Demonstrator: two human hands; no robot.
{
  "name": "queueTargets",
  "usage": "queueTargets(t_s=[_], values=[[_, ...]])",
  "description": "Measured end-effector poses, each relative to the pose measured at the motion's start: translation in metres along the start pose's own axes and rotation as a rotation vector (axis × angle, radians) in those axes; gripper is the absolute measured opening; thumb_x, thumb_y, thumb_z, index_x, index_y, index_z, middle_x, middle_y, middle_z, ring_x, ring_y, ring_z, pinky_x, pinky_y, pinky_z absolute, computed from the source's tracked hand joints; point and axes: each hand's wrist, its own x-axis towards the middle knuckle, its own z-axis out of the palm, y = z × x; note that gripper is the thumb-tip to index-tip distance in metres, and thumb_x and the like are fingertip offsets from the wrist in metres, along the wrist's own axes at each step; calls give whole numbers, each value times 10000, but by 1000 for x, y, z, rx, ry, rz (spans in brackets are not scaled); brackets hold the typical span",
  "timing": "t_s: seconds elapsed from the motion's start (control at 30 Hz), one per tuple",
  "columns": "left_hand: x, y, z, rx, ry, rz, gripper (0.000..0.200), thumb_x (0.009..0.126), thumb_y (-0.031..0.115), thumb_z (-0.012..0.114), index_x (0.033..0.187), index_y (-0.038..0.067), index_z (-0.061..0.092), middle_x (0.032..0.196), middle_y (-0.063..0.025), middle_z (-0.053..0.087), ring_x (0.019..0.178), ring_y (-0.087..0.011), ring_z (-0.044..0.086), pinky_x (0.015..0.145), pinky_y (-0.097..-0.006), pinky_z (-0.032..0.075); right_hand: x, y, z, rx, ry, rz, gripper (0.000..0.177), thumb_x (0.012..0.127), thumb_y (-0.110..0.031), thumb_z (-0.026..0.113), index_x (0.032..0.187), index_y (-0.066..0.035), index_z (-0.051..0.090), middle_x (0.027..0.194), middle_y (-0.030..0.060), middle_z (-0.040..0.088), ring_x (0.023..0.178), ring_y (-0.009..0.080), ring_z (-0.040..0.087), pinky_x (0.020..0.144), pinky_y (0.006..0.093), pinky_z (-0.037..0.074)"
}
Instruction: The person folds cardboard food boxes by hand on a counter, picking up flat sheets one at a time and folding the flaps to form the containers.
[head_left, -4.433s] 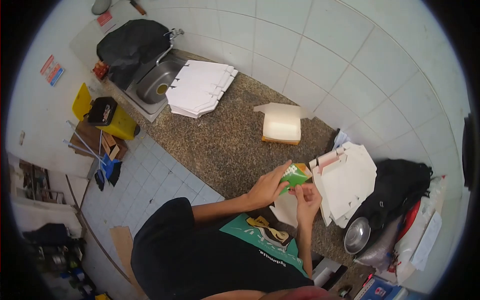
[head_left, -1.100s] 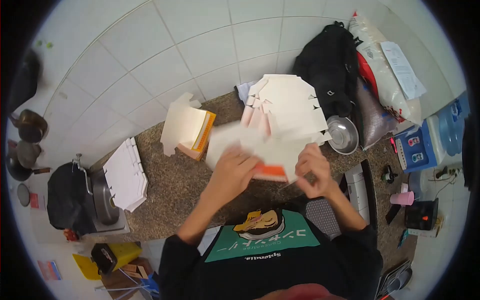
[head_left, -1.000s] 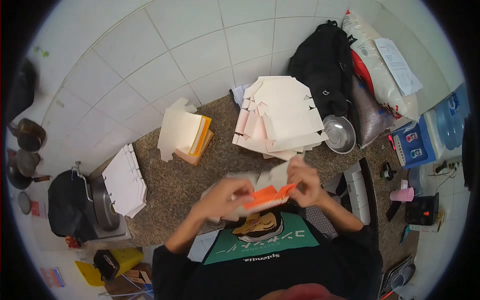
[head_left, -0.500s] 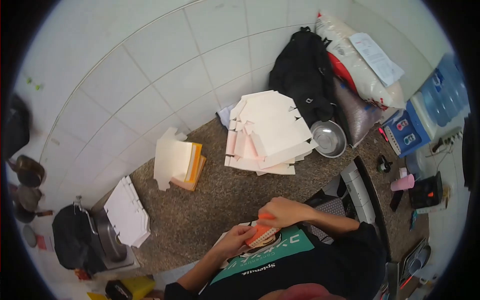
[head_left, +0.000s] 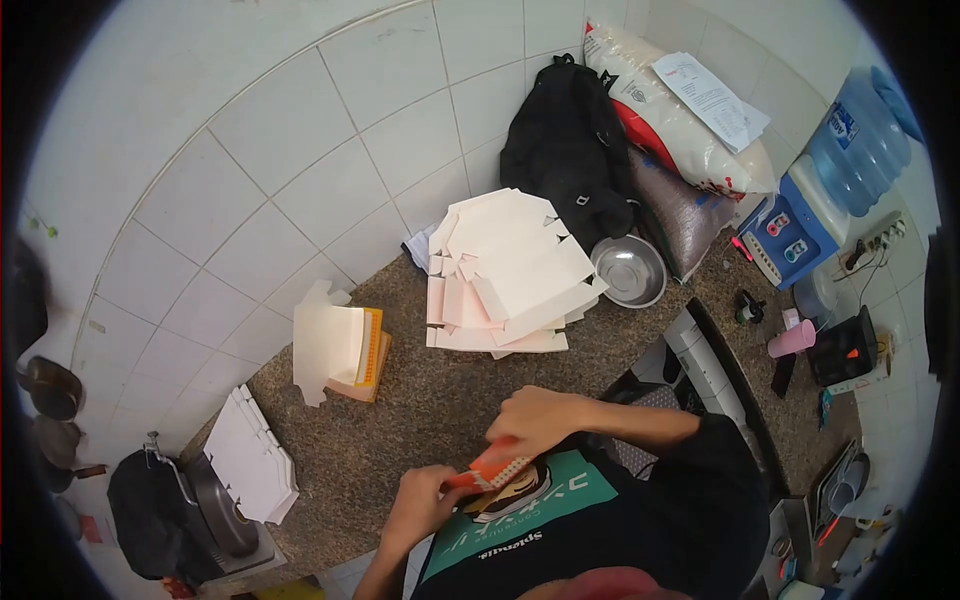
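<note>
Far to the left of the hands, pans (head_left: 52, 390) hang at the wall. Nearer, black plastic (head_left: 150, 520) is bunched beside the sink (head_left: 228, 515), whose right part is overlapped by a pile of flat white sheets (head_left: 252, 460), well apart from the left hand. The speckled brown worktop (head_left: 335, 470) runs from there to the hands and past them. Beyond the left hand and to its left, a folded box (head_left: 367, 360) with a yellow-orange side rests with its pale lid raised.

The left hand (head_left: 420, 505) has thumb and fingers pinched on the near, left end of an orange carton piece (head_left: 492, 470) with a band of white dots. This piece lies between the two hands, slanting up from left to right, just in front of the dark shirt (head_left: 660, 510); whether it touches the cloth cannot be told. The right hand (head_left: 535, 420) is curled over its far, upper end, fingertips largely hidden.

Straight beyond both hands, well apart from them, lies a stack of cream cardboard blanks (head_left: 520, 260), edges uneven. Behind it slumps a black backpack (head_left: 560, 140). Farther right stand a shiny metal bowl (head_left: 630, 272), a plump white-and-red sack (head_left: 670, 120), a pink cup (head_left: 790, 340) and a water dispenser (head_left: 800, 225).
</note>
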Motion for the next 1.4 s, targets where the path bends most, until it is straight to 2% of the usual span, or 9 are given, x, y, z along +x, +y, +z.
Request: queueTargets(t_s=[0.17,0.23,0.27,0.33,0.47,0.57,0.97,1.13,1.4], values=[[27,30,7,65,52,-178,401,820,58,785,1150,17,561,905,-222,693,791,-348,707,657,-405,557,23,-12,17,-140,-54,-166,525,937,-542,608,773,-54,711,682,184,678,690,438,659,606,502,514],[28,50,-8,553,481,258,489,795,50,798,1195,33,518,1057,-213,642,932,-344,681,656,-414,554,17,0,10,-22,136,-80,447,949,-449,661,763,-46,716,676,171,684,681,318,717,621,427,537],[25,51,-12,558,490,257,489,795,50,798,1195,33,518,1057,-213,642,932,-344,681,656,-414,554,11,3,4,-29,136,-88,447,949,-449,661,763,-46,716,676,171,684,681,318,717,621,427,537],[13,48,-12,513,1169,292,530,789,52,804,1236,21,521,1180,-161,572,1057,-288,639,648,-378,569,0,5,-8,473,556,64,264,987,-259,668,881,-26,735,705,117,700,703,188,709,649,347,547],[15,40,15,-513,508,-20,586,858,2,683,1394,-19,447,1339,-179,507,1193,-260,591,747,-308,606,14,1,31,1046,1062,46,320,985,-153,680,1251,21,648,1058,72,740,907,190,704,826,362,557],[46,30,35,-336,849,203,627,877,3,646,1451,-33,396,1330,-210,537,1168,-297,617,786,-322,610,43,-17,53,515,1245,39,303,962,-123,706,1219,27,650,1159,110,700,1051,195,669,880,360,541],[69,-23,44,-138,1053,155,617,994,68,553,1519,-114,285,1453,-334,471,1292,-418,564,1043,-439,477,62,-10,20,1020,887,-58,205,921,-18,670,1104,74,678,1008,129,756,751,150,710,700,295,581],[57,-21,35,48,855,63,553,1028,82,485,1519,-103,310,1487,-305,448,1328,-368,532,1078,-432,438,49,8,15,398,870,-32,272,908,-62,695,1171,10,683,1036,123,745,948,203,714,835,352,569],[64,-39,50,-203,795,180,524,1051,140,444,1526,-56,341,1554,-235,411,1412,-326,454,1144,-421,370,52,6,63,698,556,121,382,973,-252,655,1293,-44,627,1300,125,654,1201,293,624,1007,419,491]])
